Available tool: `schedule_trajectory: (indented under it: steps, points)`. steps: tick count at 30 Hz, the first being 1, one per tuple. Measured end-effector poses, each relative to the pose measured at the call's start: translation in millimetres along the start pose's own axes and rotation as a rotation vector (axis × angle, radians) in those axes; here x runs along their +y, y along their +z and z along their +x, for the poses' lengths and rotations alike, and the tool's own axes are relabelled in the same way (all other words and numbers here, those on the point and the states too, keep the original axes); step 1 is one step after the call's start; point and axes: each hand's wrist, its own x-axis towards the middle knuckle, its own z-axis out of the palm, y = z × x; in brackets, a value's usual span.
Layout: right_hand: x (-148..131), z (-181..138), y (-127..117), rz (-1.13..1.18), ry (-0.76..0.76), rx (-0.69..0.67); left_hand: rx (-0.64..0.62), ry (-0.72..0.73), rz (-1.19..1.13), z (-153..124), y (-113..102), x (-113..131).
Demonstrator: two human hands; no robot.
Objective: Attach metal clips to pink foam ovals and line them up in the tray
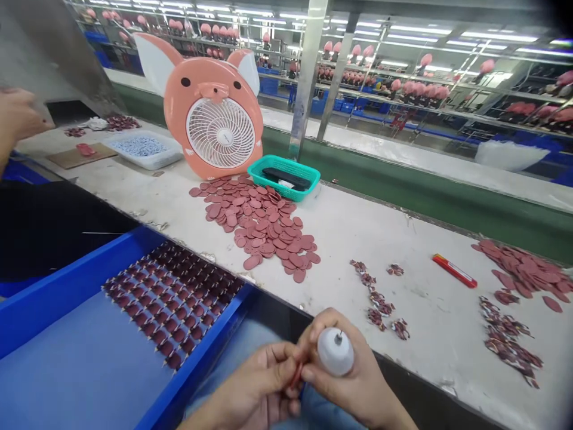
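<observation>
Over my lap, at the table's front edge, my left hand (262, 382) pinches a small reddish piece (297, 375), mostly hidden by fingers. My right hand (362, 382) is wrapped round a white squeeze bottle (335, 357) with a thin metal tip. Its thumb and fingertips also meet the reddish piece. Beyond my hands lies a spread heap of flat dusty-red ovals (268, 227). Several small dark-red and white assembled pieces (378, 304) lie to the right on the table. More of them (508, 340) are grouped farther right.
A blue tray (80, 358) at left holds rows of dark-red pieces (174, 298). On the table (371, 233) stand a pig-shaped fan (215, 113), a green basket (308, 179) and a white tray (165, 158). A red tube-like object (454, 270) lies right. Another person's hand (22, 116) shows far left.
</observation>
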Motion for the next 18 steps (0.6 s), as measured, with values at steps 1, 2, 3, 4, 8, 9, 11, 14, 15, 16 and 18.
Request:
schedule_trajectory:
  steps: [1, 2, 3, 4, 8, 9, 11, 14, 15, 16, 18]
  points:
    - [0, -3, 2, 0.067, 0.054, -0.019, -0.035, -0.054, -0.065, -2, 0, -4]
    - [0, -5, 4, 0.123, 0.098, -0.013, -0.061, -0.080, -0.109, -3, -1, -8]
    - [0, -8, 7, 0.168, 0.135, 0.010, -0.082, -0.079, -0.131, -4, -3, -10]
    - [0, -10, 10, 0.197, 0.162, 0.035, -0.102, -0.067, -0.144, -5, -5, -12]
    - [4, -18, 23, 0.228, 0.224, 0.074, -0.175, -0.046, -0.180, -7, -13, -11]
    - [5, -20, 25, 0.210, 0.218, 0.104, -0.189, -0.055, -0.189, -7, -14, -11]
    - [6, -25, 24, 0.119, 0.147, 0.231, -0.204, -0.064, -0.215, -9, -15, -10]
    - [5, -33, 14, -0.112, 0.078, 0.440, -0.203, -0.046, -0.257, -15, -12, -7]
    - [4, -36, 9, -0.175, 0.100, 0.467, -0.190, -0.036, -0.277, -17, -11, -5]
    - [3, -39, 6, -0.214, 0.130, 0.470, -0.169, -0.023, -0.302, -18, -9, -3]
    - [-1, -46, 0, -0.240, 0.158, 0.460, -0.116, 0.006, -0.368, -20, -5, 1]
